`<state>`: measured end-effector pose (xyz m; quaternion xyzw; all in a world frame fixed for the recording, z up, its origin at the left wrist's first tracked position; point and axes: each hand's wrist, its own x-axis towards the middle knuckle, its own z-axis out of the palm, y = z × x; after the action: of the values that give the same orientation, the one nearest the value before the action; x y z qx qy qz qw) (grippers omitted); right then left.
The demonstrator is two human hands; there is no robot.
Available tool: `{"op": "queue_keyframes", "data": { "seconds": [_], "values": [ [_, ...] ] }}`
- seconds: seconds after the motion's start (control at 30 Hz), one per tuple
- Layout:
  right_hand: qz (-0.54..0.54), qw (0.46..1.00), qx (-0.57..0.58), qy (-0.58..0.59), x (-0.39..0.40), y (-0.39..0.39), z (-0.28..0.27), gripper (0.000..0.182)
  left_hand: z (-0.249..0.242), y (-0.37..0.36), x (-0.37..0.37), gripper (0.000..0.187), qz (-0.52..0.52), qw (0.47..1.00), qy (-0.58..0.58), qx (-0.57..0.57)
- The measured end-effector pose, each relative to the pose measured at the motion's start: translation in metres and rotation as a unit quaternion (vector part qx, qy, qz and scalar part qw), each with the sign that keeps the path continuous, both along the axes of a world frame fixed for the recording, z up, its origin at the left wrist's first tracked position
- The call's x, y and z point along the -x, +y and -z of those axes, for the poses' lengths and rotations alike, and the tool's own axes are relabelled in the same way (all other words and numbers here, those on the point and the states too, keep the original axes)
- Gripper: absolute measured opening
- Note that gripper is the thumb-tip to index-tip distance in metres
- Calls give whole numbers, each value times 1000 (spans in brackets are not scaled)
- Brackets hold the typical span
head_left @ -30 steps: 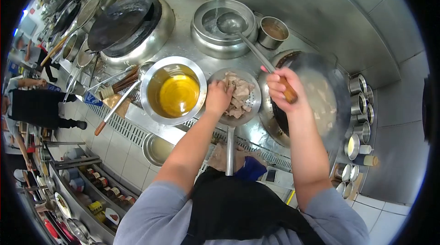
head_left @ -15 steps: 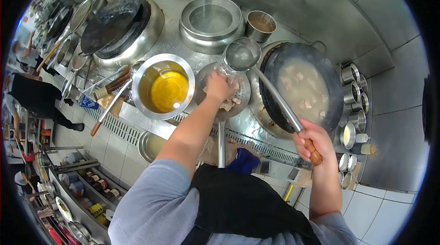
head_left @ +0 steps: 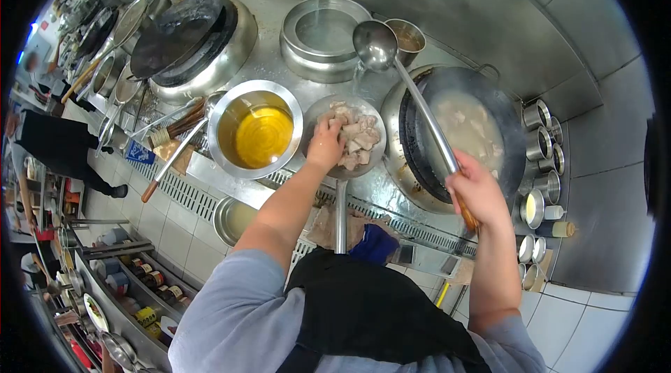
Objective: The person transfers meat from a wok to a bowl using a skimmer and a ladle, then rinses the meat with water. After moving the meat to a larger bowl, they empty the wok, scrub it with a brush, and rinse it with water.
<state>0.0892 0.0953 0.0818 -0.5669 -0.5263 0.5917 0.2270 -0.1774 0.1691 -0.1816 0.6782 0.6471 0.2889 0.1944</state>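
Note:
Pale pieces of meat [head_left: 362, 137] lie heaped in a round, long-handled metal strainer [head_left: 341, 216]. My left hand [head_left: 327, 141] rests on the heap's left side, fingers stretched over the meat; their tips are partly hidden. In my right hand [head_left: 477, 190] is the wooden grip of a long steel ladle [head_left: 376, 46]. The ladle's bowl is raised beyond the strainer, near the steel water pot [head_left: 293, 36], with a little water falling beneath it. Right of the strainer, a dark wok [head_left: 512, 142] holds cloudy liquid with pale pieces in it.
A steel pot [head_left: 222, 156] of yellow oil stands just left of the strainer. Behind the ladle is a steel cup [head_left: 407, 52]. Another wok [head_left: 171, 41] sits at the far left. Small steel containers [head_left: 538, 142] line the right. A person in a black apron [head_left: 52, 142] stands at left.
The ladle bowl has moved up and away from the strainer, and water no longer pours onto the meat. My left hand has shifted slightly down and left, exposing more meat.

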Motion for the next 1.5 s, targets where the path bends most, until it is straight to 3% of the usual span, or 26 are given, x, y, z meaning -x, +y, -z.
{"op": "queue_keyframes", "data": {
  "seconds": [0.07,0.13,0.27,0.37,0.47,0.53,0.57,0.6,0.67,0.77,0.83,0.87,0.93,1.03,1.13,1.2,1.27,1.33,1.47,1.5],
  "values": [
    [-3,1000,-16,-4,15,27,12,54,-3,-2,7,40,-34,998,-47,25],
    [-12,997,-66,-32,35,59,24,43,-2,-5,13,26,-75,990,-102,-60],
    [-18,991,-119,-64,76,135,60,12,-13,-29,18,20,-102,983,-125,-86],
    [-20,989,-116,-94,110,179,83,12,-16,-59,22,18,-81,983,-161,-34],
    [-35,977,-109,-178,135,207,105,9,-15,-81,25,19,-78,989,-122,-36],
    [32,998,47,10,145,215,113,3,-17,-86,28,20,-72,992,-99,-34],
    [68,977,143,140,145,221,114,7,-16,-87,28,21,-68,992,-90,-56],
    [65,978,143,140,142,222,114,7,-16,-86,27,22,-64,992,-82,-78],
    [91,860,302,400,135,222,117,6,-15,-69,24,25,-60,992,-79,-81],
    [96,844,290,441,127,186,102,11,-1,-27,15,37,-68,987,-48,-139],
    [90,823,280,486,112,163,92,19,-1,1,7,55,-100,994,23,-42],
    [94,824,278,485,103,149,87,19,-3,7,4,55,-96,994,19,-42],
    [76,807,284,513,84,119,68,26,-28,18,2,66,-63,988,90,108],
    [57,804,269,527,56,77,49,32,6,43,5,56,-81,976,44,198],
    [82,848,241,465,30,41,28,32,1,41,5,46,-87,966,24,243],
    [104,850,246,453,14,21,15,33,-4,36,0,42,-92,986,38,136],
    [128,910,210,334,0,4,5,37,-12,30,-13,51,-81,988,27,128],
    [121,931,197,281,-13,-10,-3,41,-19,16,-34,53,10,993,117,-34],
    [91,977,154,116,-32,-31,-11,49,-29,6,-40,55,54,969,234,-62],
    [82,981,149,89,-37,-37,-12,51,-13,26,-33,56,48,979,198,28]
  ]
}}
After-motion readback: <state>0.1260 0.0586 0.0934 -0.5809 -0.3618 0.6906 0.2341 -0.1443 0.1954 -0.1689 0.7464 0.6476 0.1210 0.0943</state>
